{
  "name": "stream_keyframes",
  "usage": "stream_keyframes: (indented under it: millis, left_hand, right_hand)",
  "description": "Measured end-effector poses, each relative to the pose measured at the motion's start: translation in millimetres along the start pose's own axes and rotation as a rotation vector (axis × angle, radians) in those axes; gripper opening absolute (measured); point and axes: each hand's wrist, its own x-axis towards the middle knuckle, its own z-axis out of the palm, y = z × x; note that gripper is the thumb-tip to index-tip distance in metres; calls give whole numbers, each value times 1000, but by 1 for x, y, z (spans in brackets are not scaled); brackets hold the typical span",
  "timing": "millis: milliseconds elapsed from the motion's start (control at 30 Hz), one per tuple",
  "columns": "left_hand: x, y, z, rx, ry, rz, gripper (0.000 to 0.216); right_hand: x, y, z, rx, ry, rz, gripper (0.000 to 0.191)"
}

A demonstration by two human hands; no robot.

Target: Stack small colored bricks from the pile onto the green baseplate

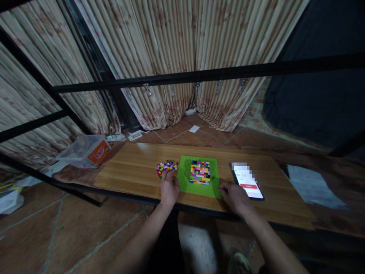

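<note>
A bright green studded baseplate [185, 184] lies on the wooden table. On its middle stands a block of many-coloured toy bricks [200, 172], packed into a rough rectangle. Left of the plate is a small heap of loose coloured bricks [167, 166]. My left hand [170, 187] is at the near side of this heap, fingers curled together; anything between them is too small to make out. My right hand [235, 196] rests by the plate's right near corner. Its fingers are bent and closed, with the tips at the plate's edge, and their inside is hidden.
A phone with a lit screen [247, 180] lies right of my right hand. The wooden table [125, 167] has paper sheets [315, 186] beyond its right end and a clear plastic box [85, 150] beyond its left. A black metal bar [176, 79] crosses before the curtains.
</note>
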Motion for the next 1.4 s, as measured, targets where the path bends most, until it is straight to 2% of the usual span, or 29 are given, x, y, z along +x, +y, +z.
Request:
stream_keyframes:
  millis: [200, 400, 700, 900, 1033, 1133, 1400]
  left_hand:
    - [18, -18, -2, 175, -114, 53, 23]
    - [20, -17, -1, 245, -148, 47, 22]
    - [19, -10, -7, 377, -179, 142, 20]
    - [24, 17, -8, 314, -201, 159, 21]
    - [29, 48, -4, 145, -251, 269, 18]
    - [32, 64, 3, 104, -302, 300, 18]
    - [38, 68, 14, 190, -355, 319, 16]
  right_hand:
    - [-1, -3, -2, 2, 3, -2, 23]
    - [-2, -5, -3, -8, 4, 5, 23]
    - [-2, -5, -3, 24, 15, -3, 21]
    - [-1, -5, -2, 9, 24, -4, 21]
    - [0, -4, -1, -3, 14, -1, 22]
    - [0, -4, -1, 2, 17, -3, 22]
    - [-2, -4, -2, 12, 16, -9, 22]
